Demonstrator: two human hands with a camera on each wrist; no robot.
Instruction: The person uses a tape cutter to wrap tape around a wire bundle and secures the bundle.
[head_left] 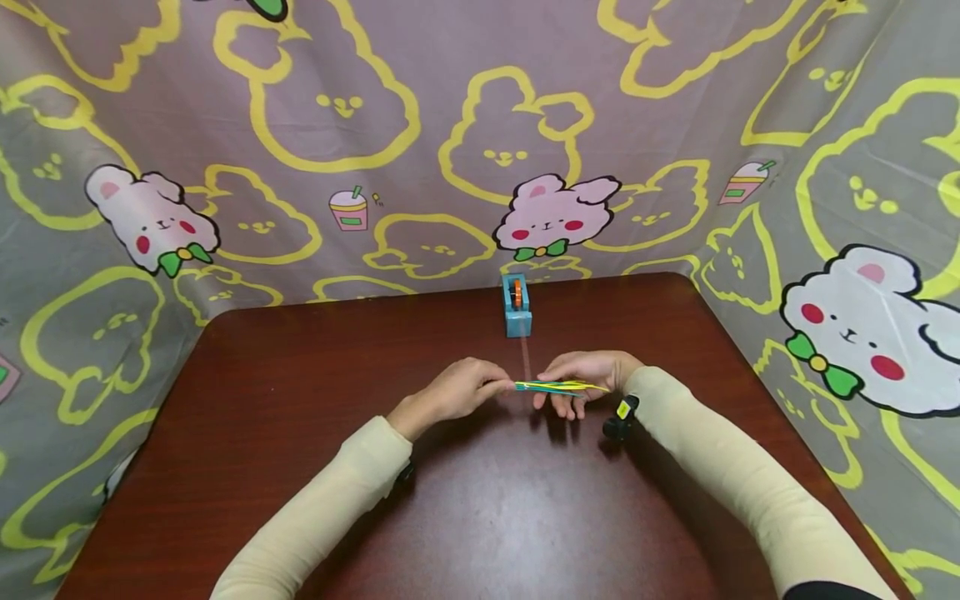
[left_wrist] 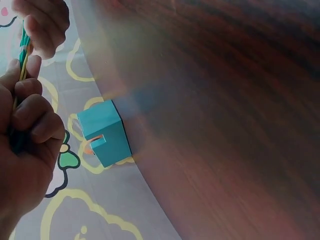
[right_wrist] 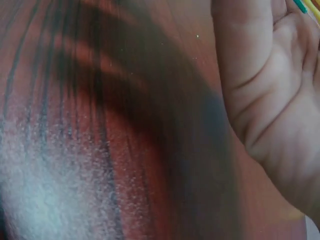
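A bundle of thin green and yellow strips [head_left: 562, 386] stretches between both hands, just above the table. My left hand [head_left: 463, 389] pinches its left end between thumb and fingers. In the left wrist view, the left hand [left_wrist: 30, 135] has its fingers curled along the bundle. My right hand [head_left: 588, 375] holds the bundle loosely, thumb on the far side and fingers beneath, while the strips' right ends spread over the palm. The right wrist view catches the palm [right_wrist: 270, 100] and a few strip ends [right_wrist: 302, 5]; the right fingertips are outside that view.
A blue tape dispenser [head_left: 517, 323] with an orange core stands near the back edge, behind the hands. A pale streak [head_left: 525, 357] runs from it toward the bundle; tape or reflection, I cannot tell. Patterned cloth [head_left: 435, 125] borders the dark wooden table [head_left: 300, 375].
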